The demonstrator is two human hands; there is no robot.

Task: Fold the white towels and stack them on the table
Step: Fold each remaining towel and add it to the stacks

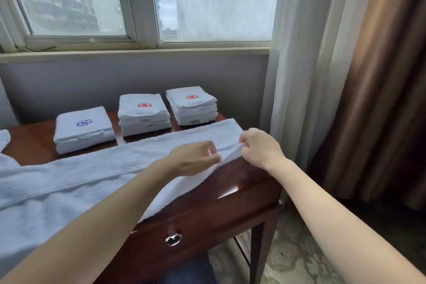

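Head view, near to far: a dark wooden table (242,182) with a metal drawer pull (173,238) in its front stands over patterned carpet (288,249). A long towel (92,168) lies lengthwise across the tabletop. It is white terry with a flat woven band running along it, and its near left part hangs over the front edge.

At the towel's right end, near the table's right corner, both hands meet. The left hand (196,159) has its fingers curled, the tips pinching the raised near edge. Just beside it, the right hand (258,147) pinches the corner between thumb and bent fingers, lifting it slightly off the wood.

Behind the towel, three piles of folded white towels sit in a row. The left stack (83,129) is low and bears a purple flower emblem. The middle stack (144,114) and right stack (191,105) are taller, each with a red emblem on top.

Beyond them are a grey wall and a window (207,2). A sheer curtain (299,53) and a brown drape (380,76) hang at the right.
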